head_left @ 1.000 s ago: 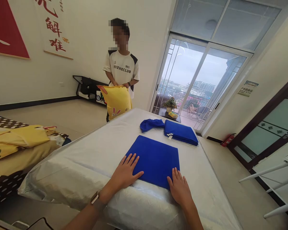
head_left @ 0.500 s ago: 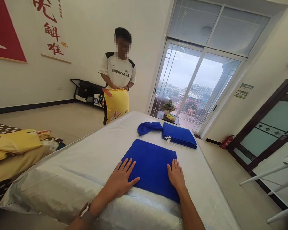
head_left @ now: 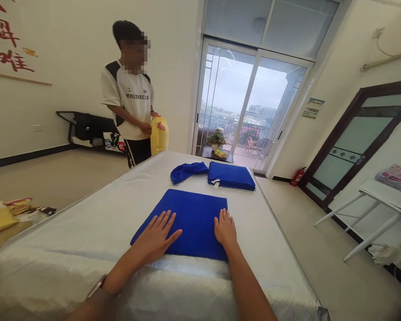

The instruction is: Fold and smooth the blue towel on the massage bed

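A blue cloth (head_left: 194, 223), folded into a flat four-sided shape, lies near the front edge of a plastic-covered mattress (head_left: 96, 223). My left hand (head_left: 157, 236) rests flat on the cloth's left part with the fingers spread. On its right edge lies my right hand (head_left: 226, 229), palm down, fingers stretched out. Neither hand grips anything. Farther back sits a folded blue stack of cloth (head_left: 231, 175) with a white tag at its corner. Beside it on the left is a crumpled blue cloth (head_left: 189, 171).
Beyond the mattress's far left side stands a person (head_left: 130, 93) holding a yellow pillow (head_left: 159, 136). Yellow bedding (head_left: 0, 218) lies at left. A white stool (head_left: 384, 196) and a fire extinguisher (head_left: 297, 177) are at right. A small dark table (head_left: 203, 153) bears a potted plant.
My view has swung to the right. The person has turned to the side, and the pillow now shows edge-on. Both my hands stay flat on the folded cloth.
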`<state>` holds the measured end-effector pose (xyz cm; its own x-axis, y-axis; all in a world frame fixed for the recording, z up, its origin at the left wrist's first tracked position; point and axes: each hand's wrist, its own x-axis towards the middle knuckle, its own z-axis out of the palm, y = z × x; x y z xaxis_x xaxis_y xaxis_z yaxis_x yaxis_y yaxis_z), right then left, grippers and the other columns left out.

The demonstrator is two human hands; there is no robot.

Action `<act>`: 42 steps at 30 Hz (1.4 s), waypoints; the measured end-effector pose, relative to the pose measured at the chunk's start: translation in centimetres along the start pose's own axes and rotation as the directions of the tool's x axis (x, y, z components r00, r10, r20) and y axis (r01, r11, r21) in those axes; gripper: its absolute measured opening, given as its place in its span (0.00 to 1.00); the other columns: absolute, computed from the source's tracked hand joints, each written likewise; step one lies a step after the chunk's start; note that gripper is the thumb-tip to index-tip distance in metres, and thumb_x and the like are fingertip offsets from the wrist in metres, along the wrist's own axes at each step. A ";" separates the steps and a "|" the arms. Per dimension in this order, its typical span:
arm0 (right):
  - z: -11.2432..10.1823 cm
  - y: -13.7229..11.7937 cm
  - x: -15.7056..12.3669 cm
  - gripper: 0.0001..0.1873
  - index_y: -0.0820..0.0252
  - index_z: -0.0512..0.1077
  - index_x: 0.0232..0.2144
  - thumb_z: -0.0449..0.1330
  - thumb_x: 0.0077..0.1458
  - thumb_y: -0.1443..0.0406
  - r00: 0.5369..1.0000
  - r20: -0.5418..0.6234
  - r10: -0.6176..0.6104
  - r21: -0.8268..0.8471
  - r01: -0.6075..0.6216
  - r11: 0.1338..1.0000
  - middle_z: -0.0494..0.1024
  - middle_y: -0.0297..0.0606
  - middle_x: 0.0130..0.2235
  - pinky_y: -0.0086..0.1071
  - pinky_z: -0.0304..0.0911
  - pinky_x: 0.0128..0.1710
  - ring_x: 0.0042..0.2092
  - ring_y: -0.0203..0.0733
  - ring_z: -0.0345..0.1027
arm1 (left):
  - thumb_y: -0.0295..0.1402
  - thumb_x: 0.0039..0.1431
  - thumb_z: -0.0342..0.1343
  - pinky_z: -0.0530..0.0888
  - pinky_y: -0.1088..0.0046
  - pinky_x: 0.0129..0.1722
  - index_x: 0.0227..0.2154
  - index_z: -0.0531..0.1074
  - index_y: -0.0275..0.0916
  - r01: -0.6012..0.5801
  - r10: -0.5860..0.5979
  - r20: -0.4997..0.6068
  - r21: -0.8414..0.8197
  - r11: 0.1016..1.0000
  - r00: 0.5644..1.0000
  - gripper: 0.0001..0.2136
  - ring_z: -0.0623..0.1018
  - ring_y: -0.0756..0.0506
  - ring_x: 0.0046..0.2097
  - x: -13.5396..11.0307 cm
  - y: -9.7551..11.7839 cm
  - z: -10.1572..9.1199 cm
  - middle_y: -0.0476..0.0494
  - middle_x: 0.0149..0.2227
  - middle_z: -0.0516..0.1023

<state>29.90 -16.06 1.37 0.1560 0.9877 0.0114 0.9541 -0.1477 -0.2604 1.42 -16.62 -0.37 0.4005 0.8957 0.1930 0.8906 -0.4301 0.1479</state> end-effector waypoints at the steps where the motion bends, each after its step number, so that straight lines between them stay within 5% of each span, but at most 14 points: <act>1: -0.1 0.0 -0.1 0.34 0.72 0.46 0.71 0.34 0.70 0.56 1.000 -0.002 0.000 0.010 0.000 1.000 0.45 0.44 0.73 0.41 0.33 0.70 0.73 0.44 0.35 | 0.59 0.66 0.31 0.48 0.53 0.69 0.70 0.46 0.42 -0.066 0.066 0.024 -0.019 0.998 0.998 0.37 0.49 0.38 0.73 1.1 1.5 -0.3 0.42 0.72 0.48; 6: -0.3 0.3 -0.5 0.33 0.71 0.46 0.71 0.36 0.69 0.60 1.000 -0.007 -0.021 -0.024 0.021 0.999 0.45 0.44 0.73 0.40 0.33 0.70 0.73 0.44 0.35 | 0.55 0.68 0.27 0.48 0.59 0.69 0.69 0.53 0.40 -0.410 0.422 0.087 -0.126 0.903 0.902 0.35 0.51 0.41 0.72 7.6 10.5 -0.2 0.39 0.71 0.54; 9: -0.3 0.5 -0.5 0.33 0.65 0.45 0.72 0.41 0.68 0.61 0.999 0.026 -0.043 -0.062 0.045 0.997 0.43 0.41 0.73 0.39 0.33 0.70 0.73 0.43 0.33 | 0.52 0.70 0.23 0.47 0.58 0.69 0.69 0.52 0.33 -0.450 0.462 0.057 -0.149 0.880 0.885 0.36 0.50 0.40 0.72 10.4 13.6 0.9 0.33 0.71 0.53; 11: -0.2 0.5 -0.4 0.33 0.64 0.44 0.72 0.40 0.68 0.61 0.999 0.033 -0.030 -0.064 0.032 0.997 0.42 0.40 0.73 0.39 0.32 0.70 0.73 0.42 0.32 | 0.51 0.70 0.22 0.47 0.57 0.69 0.69 0.51 0.32 -0.406 0.419 0.065 -0.152 0.901 0.905 0.36 0.50 0.40 0.72 11.2 13.7 1.9 0.31 0.71 0.52; 16: -0.2 0.1 -0.1 0.33 0.71 0.44 0.71 0.34 0.69 0.59 1.000 0.011 0.009 -0.031 -0.008 0.999 0.44 0.42 0.73 0.40 0.33 0.70 0.73 0.44 0.35 | 0.55 0.69 0.26 0.46 0.57 0.69 0.70 0.51 0.39 -0.292 0.300 0.046 -0.124 0.948 0.953 0.35 0.50 0.41 0.72 11.0 7.6 3.3 0.37 0.71 0.52; 21: 0.0 0.2 0.1 0.34 0.71 0.44 0.71 0.34 0.69 0.58 1.000 0.022 0.011 -0.064 -0.010 0.998 0.44 0.42 0.73 0.41 0.35 0.70 0.73 0.45 0.35 | 0.59 0.66 0.29 0.46 0.55 0.69 0.70 0.51 0.38 -0.036 0.041 0.075 -0.067 0.997 0.996 0.38 0.49 0.38 0.72 9.1 -2.2 1.6 0.38 0.71 0.50; 24: 0.2 0.3 0.3 0.34 0.72 0.45 0.71 0.34 0.69 0.58 1.000 0.014 0.009 -0.099 -0.007 0.995 0.45 0.42 0.73 0.42 0.35 0.70 0.73 0.45 0.36 | 0.60 0.65 0.28 0.46 0.55 0.69 0.70 0.49 0.35 0.068 -0.064 0.073 -0.049 0.996 0.995 0.41 0.48 0.38 0.73 7.7 -5.4 0.6 0.36 0.72 0.49; 36: -1.0 -0.4 0.4 0.34 0.69 0.42 0.71 0.33 0.70 0.56 0.991 0.113 0.071 -0.202 -0.047 0.978 0.42 0.41 0.73 0.44 0.35 0.70 0.73 0.45 0.35 | 0.60 0.65 0.28 0.49 0.57 0.70 0.69 0.50 0.29 0.081 -0.076 0.073 -0.067 0.994 0.994 0.42 0.48 0.37 0.72 7.5 -5.6 0.5 0.32 0.72 0.48; 42: -3.2 -1.2 3.7 0.33 0.72 0.48 0.70 0.36 0.69 0.59 0.995 0.094 0.036 -0.242 -0.012 0.970 0.49 0.47 0.72 0.46 0.37 0.69 0.72 0.50 0.40 | 0.59 0.66 0.29 0.50 0.56 0.69 0.69 0.52 0.28 0.067 -0.064 0.047 -0.072 0.995 0.997 0.42 0.50 0.36 0.72 7.4 -5.7 1.0 0.30 0.71 0.49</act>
<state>30.10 -12.42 4.82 0.1653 0.9822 -0.0890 0.9857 -0.1676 -0.0187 -0.49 -7.42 -0.75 0.3523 0.9258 0.1372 0.8977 -0.3757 0.2300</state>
